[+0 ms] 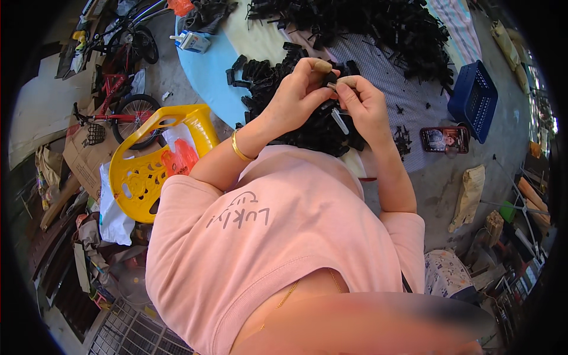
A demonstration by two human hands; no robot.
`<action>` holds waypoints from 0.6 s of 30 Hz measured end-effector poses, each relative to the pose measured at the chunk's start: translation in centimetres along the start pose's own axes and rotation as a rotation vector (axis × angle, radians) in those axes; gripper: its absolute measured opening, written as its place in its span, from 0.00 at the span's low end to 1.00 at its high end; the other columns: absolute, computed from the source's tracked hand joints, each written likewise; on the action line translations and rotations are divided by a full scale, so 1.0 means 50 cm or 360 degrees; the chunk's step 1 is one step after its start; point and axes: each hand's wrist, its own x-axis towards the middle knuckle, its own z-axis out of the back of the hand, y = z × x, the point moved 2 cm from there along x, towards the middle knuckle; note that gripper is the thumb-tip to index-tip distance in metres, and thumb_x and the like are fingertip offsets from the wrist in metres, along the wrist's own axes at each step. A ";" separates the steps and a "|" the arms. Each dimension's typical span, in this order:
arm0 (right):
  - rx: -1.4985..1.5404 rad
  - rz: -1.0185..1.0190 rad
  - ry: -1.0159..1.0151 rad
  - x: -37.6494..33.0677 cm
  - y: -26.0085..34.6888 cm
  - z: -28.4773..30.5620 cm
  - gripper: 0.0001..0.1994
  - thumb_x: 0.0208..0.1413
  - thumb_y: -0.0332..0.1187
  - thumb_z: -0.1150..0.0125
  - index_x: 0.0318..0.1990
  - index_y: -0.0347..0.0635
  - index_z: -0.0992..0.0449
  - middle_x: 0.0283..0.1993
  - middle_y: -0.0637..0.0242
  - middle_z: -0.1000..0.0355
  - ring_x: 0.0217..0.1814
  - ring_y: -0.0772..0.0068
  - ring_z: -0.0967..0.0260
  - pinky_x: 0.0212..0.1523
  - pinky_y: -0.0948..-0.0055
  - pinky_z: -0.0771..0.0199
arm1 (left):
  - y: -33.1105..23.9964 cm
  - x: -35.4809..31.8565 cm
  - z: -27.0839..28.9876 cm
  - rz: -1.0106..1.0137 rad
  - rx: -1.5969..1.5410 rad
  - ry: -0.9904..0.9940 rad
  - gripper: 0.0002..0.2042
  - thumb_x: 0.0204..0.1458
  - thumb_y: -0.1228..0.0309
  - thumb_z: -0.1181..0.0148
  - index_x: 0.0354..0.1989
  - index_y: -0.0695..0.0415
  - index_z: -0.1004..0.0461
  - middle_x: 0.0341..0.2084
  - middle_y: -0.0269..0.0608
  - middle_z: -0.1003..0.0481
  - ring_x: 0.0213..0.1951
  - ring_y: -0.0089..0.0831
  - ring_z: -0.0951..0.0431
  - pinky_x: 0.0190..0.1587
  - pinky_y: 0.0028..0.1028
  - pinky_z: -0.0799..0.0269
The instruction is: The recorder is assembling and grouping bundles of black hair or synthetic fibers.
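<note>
My left hand (pixel 299 92), with a gold bangle at its wrist, is closed in a pinch on a small black plastic part (pixel 335 74). My right hand (pixel 364 105) meets it, thumb and forefinger pressed together at the part's near edge. Tan covers sit on some of the fingertips. Fingers partly hide the piece, so its full shape cannot be seen. Below the hands lies a heap of black plastic parts (pixel 255 74), reaching close to my lap. A slim whitish strip (pixel 340 121) rests on that heap, just under my right hand.
A larger black pile (pixel 378 23) spreads across the cloth (pixel 370 59) farther away. On the right are a blue basket (pixel 473 102) and a phone (pixel 445 139). A yellow chair (pixel 139 177) and a red bicycle (pixel 109 100) stand left. A small carton (pixel 192 41) sits far left.
</note>
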 end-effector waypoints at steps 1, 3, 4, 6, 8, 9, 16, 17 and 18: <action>-0.0001 0.0001 0.0002 0.001 0.001 0.000 0.07 0.56 0.31 0.48 0.34 0.36 0.28 0.21 0.77 0.36 0.21 0.89 0.45 0.22 0.89 0.45 | -0.001 -0.002 -0.001 -0.0070 0.0084 -0.0043 0.12 0.50 0.82 0.50 0.43 0.67 0.40 0.42 0.46 0.31 0.40 0.26 0.27 0.44 0.23 0.29; -0.0115 0.0044 0.0005 0.003 0.004 -0.001 0.06 0.56 0.30 0.48 0.33 0.36 0.28 0.21 0.76 0.36 0.22 0.88 0.43 0.22 0.88 0.44 | -0.003 -0.008 -0.001 -0.0075 0.0107 -0.0058 0.12 0.50 0.81 0.49 0.43 0.66 0.39 0.39 0.44 0.30 0.39 0.24 0.26 0.42 0.22 0.29; -0.0114 0.0043 0.0005 0.003 0.007 -0.002 0.06 0.56 0.30 0.48 0.33 0.36 0.28 0.21 0.76 0.36 0.22 0.88 0.43 0.22 0.88 0.44 | -0.004 -0.011 0.001 -0.0048 0.0234 -0.0036 0.12 0.51 0.81 0.50 0.44 0.66 0.39 0.43 0.44 0.31 0.42 0.25 0.28 0.45 0.22 0.30; -0.0099 0.0033 0.0048 0.001 0.013 -0.006 0.06 0.55 0.29 0.48 0.31 0.35 0.28 0.20 0.75 0.36 0.22 0.88 0.43 0.22 0.88 0.44 | -0.001 -0.016 0.001 -0.0021 0.0361 -0.0013 0.12 0.52 0.81 0.50 0.45 0.65 0.40 0.47 0.44 0.32 0.45 0.25 0.29 0.48 0.23 0.32; -0.0119 0.0035 0.0034 -0.004 0.013 -0.010 0.06 0.55 0.28 0.48 0.32 0.35 0.27 0.20 0.75 0.36 0.22 0.88 0.43 0.22 0.88 0.44 | 0.004 -0.021 0.000 -0.0205 0.0495 -0.0120 0.11 0.50 0.81 0.48 0.43 0.65 0.37 0.44 0.44 0.30 0.43 0.25 0.28 0.46 0.23 0.31; -0.0139 0.0036 0.0017 -0.006 0.012 -0.010 0.06 0.55 0.28 0.48 0.32 0.34 0.27 0.20 0.75 0.36 0.21 0.88 0.43 0.22 0.88 0.44 | 0.005 -0.022 -0.002 -0.0204 0.0495 -0.0118 0.11 0.50 0.81 0.48 0.43 0.65 0.37 0.44 0.44 0.30 0.43 0.25 0.28 0.46 0.23 0.31; -0.0044 -0.0177 0.0055 -0.005 -0.009 -0.009 0.06 0.55 0.28 0.48 0.33 0.35 0.27 0.20 0.76 0.36 0.21 0.89 0.43 0.21 0.88 0.45 | -0.001 -0.022 -0.005 -0.0659 0.1129 -0.0178 0.09 0.47 0.82 0.45 0.38 0.65 0.33 0.38 0.43 0.26 0.37 0.29 0.24 0.39 0.24 0.28; -0.0059 -0.0148 0.0049 -0.008 -0.009 -0.009 0.06 0.55 0.28 0.48 0.33 0.35 0.27 0.20 0.77 0.36 0.21 0.89 0.44 0.20 0.88 0.45 | 0.000 -0.021 -0.005 -0.0737 0.1152 -0.0185 0.09 0.46 0.82 0.44 0.37 0.64 0.32 0.36 0.44 0.26 0.34 0.32 0.23 0.37 0.24 0.28; -0.0073 -0.0118 0.0044 -0.009 -0.010 -0.009 0.06 0.55 0.29 0.48 0.33 0.35 0.27 0.21 0.77 0.36 0.20 0.89 0.44 0.20 0.88 0.45 | -0.001 -0.020 -0.007 -0.0736 0.1152 -0.0182 0.09 0.46 0.82 0.44 0.37 0.64 0.32 0.36 0.44 0.26 0.34 0.32 0.23 0.37 0.24 0.28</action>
